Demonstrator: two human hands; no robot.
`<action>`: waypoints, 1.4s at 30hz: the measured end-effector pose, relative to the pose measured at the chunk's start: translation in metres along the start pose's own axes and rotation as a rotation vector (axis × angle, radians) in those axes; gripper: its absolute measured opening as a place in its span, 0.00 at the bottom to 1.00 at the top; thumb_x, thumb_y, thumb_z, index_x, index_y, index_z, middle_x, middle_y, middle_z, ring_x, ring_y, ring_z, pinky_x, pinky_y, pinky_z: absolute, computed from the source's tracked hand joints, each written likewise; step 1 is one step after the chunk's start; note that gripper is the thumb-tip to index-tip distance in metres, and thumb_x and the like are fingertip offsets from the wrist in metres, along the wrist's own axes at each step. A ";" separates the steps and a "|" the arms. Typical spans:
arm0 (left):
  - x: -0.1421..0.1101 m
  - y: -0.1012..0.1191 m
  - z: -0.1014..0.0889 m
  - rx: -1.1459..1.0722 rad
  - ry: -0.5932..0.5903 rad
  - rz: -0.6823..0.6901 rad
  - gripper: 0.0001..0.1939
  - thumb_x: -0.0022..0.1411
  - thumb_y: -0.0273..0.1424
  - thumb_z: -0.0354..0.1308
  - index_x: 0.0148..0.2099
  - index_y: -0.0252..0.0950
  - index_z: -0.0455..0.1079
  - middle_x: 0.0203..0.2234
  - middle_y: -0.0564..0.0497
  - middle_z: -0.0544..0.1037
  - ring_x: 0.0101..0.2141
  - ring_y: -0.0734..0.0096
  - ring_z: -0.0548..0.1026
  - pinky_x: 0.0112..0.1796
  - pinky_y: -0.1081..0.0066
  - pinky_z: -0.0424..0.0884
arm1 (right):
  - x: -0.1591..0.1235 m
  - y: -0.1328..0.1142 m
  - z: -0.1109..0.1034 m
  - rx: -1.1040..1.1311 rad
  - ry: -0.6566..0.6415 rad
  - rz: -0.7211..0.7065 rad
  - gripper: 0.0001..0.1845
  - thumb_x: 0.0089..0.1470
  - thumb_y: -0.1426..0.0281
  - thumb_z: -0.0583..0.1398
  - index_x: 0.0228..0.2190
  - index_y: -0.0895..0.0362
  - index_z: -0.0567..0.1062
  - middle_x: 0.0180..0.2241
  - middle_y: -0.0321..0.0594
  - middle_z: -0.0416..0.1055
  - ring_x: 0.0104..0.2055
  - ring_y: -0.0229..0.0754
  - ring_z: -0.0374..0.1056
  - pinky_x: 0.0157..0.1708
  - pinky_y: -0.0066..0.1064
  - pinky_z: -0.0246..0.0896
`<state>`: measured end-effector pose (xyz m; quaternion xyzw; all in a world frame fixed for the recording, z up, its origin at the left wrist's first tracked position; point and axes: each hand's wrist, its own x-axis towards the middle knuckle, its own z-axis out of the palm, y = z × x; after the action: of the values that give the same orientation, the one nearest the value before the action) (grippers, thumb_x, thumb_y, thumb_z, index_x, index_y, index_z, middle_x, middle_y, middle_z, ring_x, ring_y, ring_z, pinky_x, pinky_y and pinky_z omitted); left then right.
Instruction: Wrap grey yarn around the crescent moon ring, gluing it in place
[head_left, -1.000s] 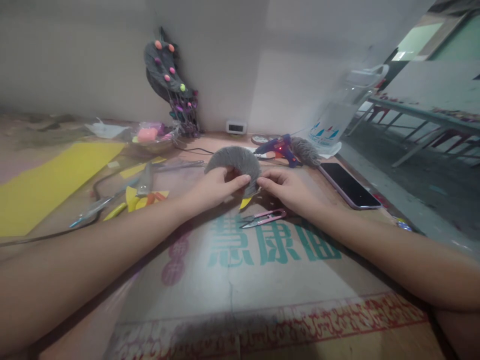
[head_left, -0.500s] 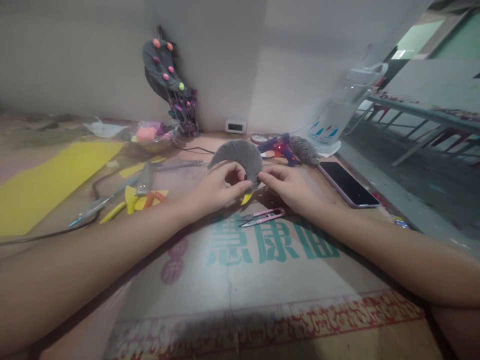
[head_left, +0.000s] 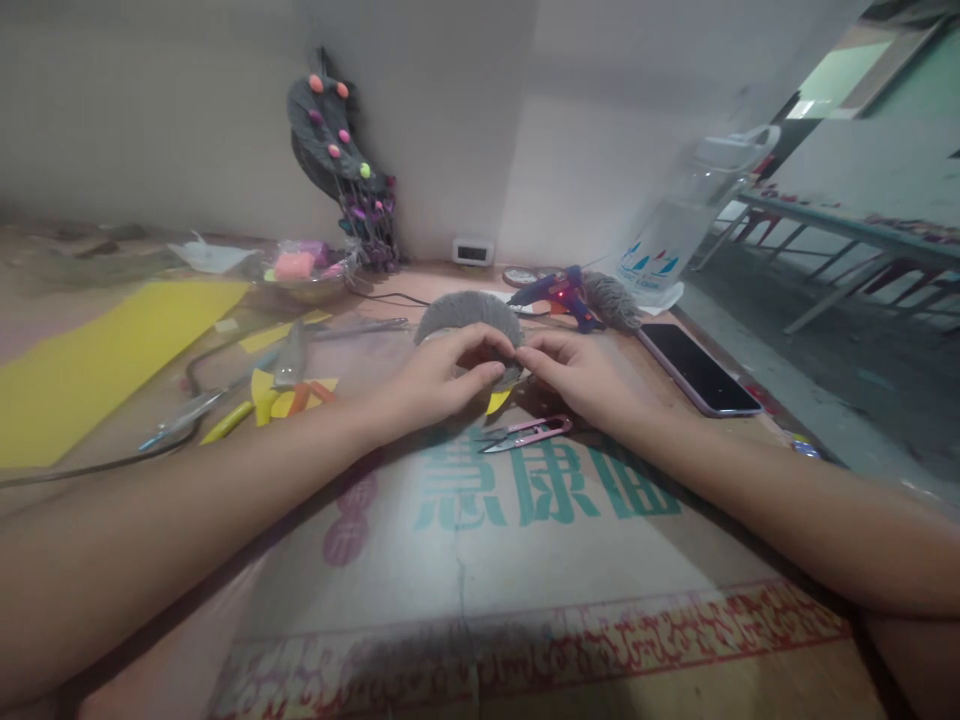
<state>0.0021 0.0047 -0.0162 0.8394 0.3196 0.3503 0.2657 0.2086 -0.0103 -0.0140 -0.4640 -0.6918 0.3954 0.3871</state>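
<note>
A grey yarn-wrapped crescent [head_left: 469, 308] stands behind my fingers, its lower part hidden by them. My left hand [head_left: 461, 368] is closed on its near side, index finger and thumb curled round the edge. My right hand [head_left: 566, 368] pinches at the crescent's right tip, its fingertips meeting those of the left; whether a strand of yarn is between them I cannot make out. Just beneath the hands lies a small yellow scrap [head_left: 498, 402]. Pink-handled thread snips [head_left: 536, 431] rest on the printed cardboard [head_left: 390, 600] in front.
Behind are a glue gun [head_left: 559, 297] with a red light, a grey yarn bundle [head_left: 611, 298] and a water bottle [head_left: 667, 220]. A phone [head_left: 697, 368] lies right. Pliers [head_left: 289, 358] and yellow sheet [head_left: 97, 370] lie left. A decorated crescent [head_left: 319, 135] leans on the wall.
The grey crescent has sunk slightly and tipped lower between my hands. My left index finger has moved right, up to my right fingertips.
</note>
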 end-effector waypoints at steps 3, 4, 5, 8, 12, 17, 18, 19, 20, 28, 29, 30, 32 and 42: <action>0.001 0.003 0.000 -0.031 0.027 -0.051 0.07 0.64 0.31 0.56 0.44 0.37 0.72 0.39 0.51 0.81 0.39 0.68 0.77 0.41 0.69 0.72 | 0.001 0.002 0.000 0.010 -0.022 -0.018 0.16 0.58 0.54 0.60 0.29 0.54 0.70 0.20 0.28 0.58 0.21 0.35 0.54 0.24 0.30 0.50; 0.001 0.004 0.000 -0.026 0.055 -0.059 0.07 0.64 0.31 0.56 0.43 0.37 0.72 0.38 0.51 0.80 0.38 0.68 0.77 0.40 0.69 0.72 | 0.002 0.002 0.000 -0.015 -0.019 -0.042 0.16 0.58 0.55 0.60 0.30 0.54 0.70 0.21 0.29 0.59 0.23 0.36 0.56 0.25 0.30 0.51; 0.001 0.004 0.000 -0.018 0.089 -0.066 0.07 0.64 0.31 0.56 0.43 0.37 0.72 0.37 0.51 0.80 0.38 0.68 0.77 0.40 0.69 0.72 | 0.002 0.003 -0.001 -0.059 -0.012 -0.071 0.15 0.58 0.56 0.60 0.31 0.55 0.71 0.23 0.31 0.62 0.24 0.36 0.57 0.26 0.30 0.52; 0.002 0.005 -0.002 -0.006 0.184 -0.080 0.06 0.63 0.31 0.56 0.42 0.36 0.71 0.36 0.51 0.79 0.37 0.68 0.77 0.41 0.69 0.71 | 0.003 0.003 -0.004 -0.240 0.022 -0.142 0.12 0.56 0.60 0.61 0.33 0.56 0.75 0.28 0.35 0.68 0.29 0.38 0.61 0.29 0.30 0.54; 0.002 0.003 -0.003 0.004 0.202 -0.083 0.06 0.63 0.30 0.56 0.42 0.36 0.71 0.35 0.51 0.79 0.36 0.69 0.76 0.39 0.70 0.71 | 0.003 0.003 -0.004 -0.354 0.072 -0.166 0.10 0.54 0.62 0.63 0.29 0.56 0.76 0.25 0.35 0.68 0.26 0.37 0.59 0.27 0.30 0.53; 0.001 0.003 -0.002 0.025 0.162 -0.070 0.06 0.64 0.31 0.56 0.42 0.37 0.72 0.35 0.51 0.79 0.37 0.68 0.77 0.39 0.69 0.71 | 0.000 0.000 -0.001 -0.361 0.116 -0.130 0.11 0.55 0.61 0.62 0.27 0.56 0.74 0.22 0.34 0.66 0.24 0.36 0.58 0.24 0.29 0.51; 0.001 0.003 -0.002 0.023 0.157 -0.073 0.06 0.64 0.32 0.56 0.42 0.37 0.72 0.36 0.51 0.79 0.37 0.68 0.77 0.39 0.69 0.71 | 0.000 0.000 -0.001 -0.369 0.123 -0.125 0.11 0.55 0.61 0.62 0.27 0.55 0.74 0.22 0.34 0.67 0.24 0.36 0.59 0.24 0.29 0.51; 0.001 0.004 -0.002 0.020 0.153 -0.074 0.07 0.64 0.32 0.56 0.42 0.37 0.72 0.36 0.51 0.80 0.38 0.67 0.77 0.40 0.69 0.71 | -0.001 -0.001 -0.001 -0.378 0.129 -0.123 0.11 0.56 0.61 0.62 0.28 0.56 0.74 0.22 0.34 0.68 0.24 0.36 0.59 0.24 0.29 0.52; 0.001 0.004 -0.002 0.014 0.148 -0.074 0.07 0.64 0.32 0.56 0.43 0.37 0.72 0.37 0.51 0.80 0.38 0.67 0.77 0.40 0.69 0.71 | -0.001 -0.001 -0.001 -0.385 0.136 -0.126 0.12 0.56 0.61 0.62 0.28 0.56 0.74 0.23 0.35 0.68 0.24 0.37 0.60 0.24 0.29 0.52; 0.002 0.004 -0.001 -0.013 0.131 -0.053 0.07 0.64 0.30 0.56 0.42 0.35 0.73 0.37 0.50 0.80 0.37 0.68 0.77 0.39 0.70 0.71 | 0.000 0.001 -0.001 -0.388 0.132 -0.127 0.12 0.56 0.60 0.62 0.29 0.56 0.75 0.24 0.36 0.70 0.25 0.38 0.62 0.25 0.29 0.53; 0.002 0.004 -0.001 -0.022 0.137 -0.056 0.07 0.64 0.30 0.56 0.42 0.35 0.73 0.37 0.50 0.80 0.38 0.68 0.77 0.40 0.70 0.71 | 0.000 0.001 -0.001 -0.395 0.129 -0.125 0.12 0.56 0.60 0.62 0.29 0.56 0.75 0.24 0.36 0.70 0.25 0.38 0.62 0.25 0.29 0.53; 0.002 0.004 -0.001 -0.033 0.144 -0.064 0.07 0.64 0.30 0.56 0.42 0.35 0.72 0.38 0.49 0.80 0.38 0.68 0.77 0.40 0.69 0.71 | 0.000 0.001 -0.001 -0.400 0.127 -0.124 0.12 0.56 0.60 0.62 0.29 0.56 0.75 0.24 0.36 0.70 0.26 0.38 0.62 0.25 0.29 0.53; 0.002 0.005 -0.001 -0.048 0.158 -0.081 0.07 0.64 0.30 0.56 0.43 0.35 0.72 0.39 0.49 0.81 0.39 0.67 0.77 0.41 0.69 0.72 | 0.000 0.002 -0.001 -0.399 0.124 -0.126 0.12 0.57 0.60 0.61 0.29 0.56 0.75 0.25 0.37 0.71 0.26 0.38 0.62 0.26 0.29 0.54; 0.000 0.000 -0.001 -0.073 0.069 -0.059 0.08 0.62 0.33 0.58 0.43 0.37 0.71 0.38 0.50 0.78 0.40 0.66 0.76 0.45 0.66 0.71 | 0.001 0.005 -0.002 -0.351 0.104 -0.145 0.12 0.57 0.59 0.61 0.30 0.56 0.75 0.26 0.37 0.71 0.28 0.39 0.64 0.28 0.30 0.57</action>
<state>0.0017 0.0050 -0.0154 0.8066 0.3402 0.3827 0.2953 0.2115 -0.0076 -0.0179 -0.4932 -0.7608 0.2153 0.3628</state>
